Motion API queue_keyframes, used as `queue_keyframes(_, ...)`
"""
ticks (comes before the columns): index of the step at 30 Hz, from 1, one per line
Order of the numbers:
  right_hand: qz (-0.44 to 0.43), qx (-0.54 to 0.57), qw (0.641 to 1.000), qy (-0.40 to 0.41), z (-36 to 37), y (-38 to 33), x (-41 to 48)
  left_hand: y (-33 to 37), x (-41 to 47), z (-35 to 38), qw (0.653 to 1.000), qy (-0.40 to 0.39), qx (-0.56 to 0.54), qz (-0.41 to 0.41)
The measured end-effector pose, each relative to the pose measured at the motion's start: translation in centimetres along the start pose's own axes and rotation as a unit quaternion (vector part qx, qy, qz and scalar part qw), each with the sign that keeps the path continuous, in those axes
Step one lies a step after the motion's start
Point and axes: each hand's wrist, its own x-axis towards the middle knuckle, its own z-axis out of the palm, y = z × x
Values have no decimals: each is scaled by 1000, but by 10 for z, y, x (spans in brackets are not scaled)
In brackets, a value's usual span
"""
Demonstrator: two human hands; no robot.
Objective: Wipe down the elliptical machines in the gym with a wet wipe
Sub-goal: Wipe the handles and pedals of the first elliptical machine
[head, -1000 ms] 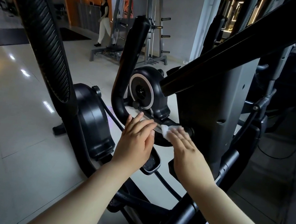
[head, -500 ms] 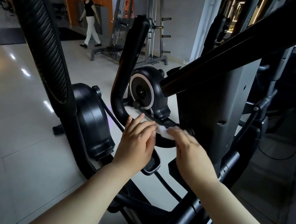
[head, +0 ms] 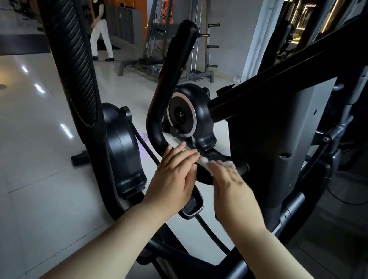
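Note:
A black elliptical machine [head: 273, 134] fills the middle and right of the head view, with a curved black handlebar [head: 170, 84] rising from a low horizontal bar. My left hand [head: 172, 176] lies flat on that bar, fingers straight. My right hand [head: 230, 187], blurred by motion, presses a white wet wipe [head: 208, 161] against the bar beside the grey upright column. Only the wipe's edge shows past my fingertips; the rest is hidden under the hand.
A ribbed black arm [head: 68, 43] crosses the left foreground. A second elliptical's flywheel housing [head: 189, 116] stands behind the handlebar. A person [head: 100, 24] walks at the back left near a weight rack [head: 199, 33]. Glossy tiled floor [head: 17, 132] spreads left.
My right hand with the wipe has slid along the bar and is now blurred. My left hand has stayed on the bar. The person at the back has walked left.

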Motion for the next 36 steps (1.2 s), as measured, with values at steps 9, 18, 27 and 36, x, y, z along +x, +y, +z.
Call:
queue_keyframes(9, 1, 25, 1000, 11, -6, -2, 4, 6, -1, -7, 996, 10, -70, -60)
queue_keyframes(18, 60, 220, 968, -104, -34, 18, -3, 32, 14, 0, 984, -124, -108, 67)
queue_keyframes(27, 137, 251, 958, -36, -21, 18, -12, 6, 6, -7, 993, -2, 53, 110)
queue_keyframes(36, 104, 193, 975, -26, -18, 9, -4, 23, -10, 8, 990, -27, 24, 133)
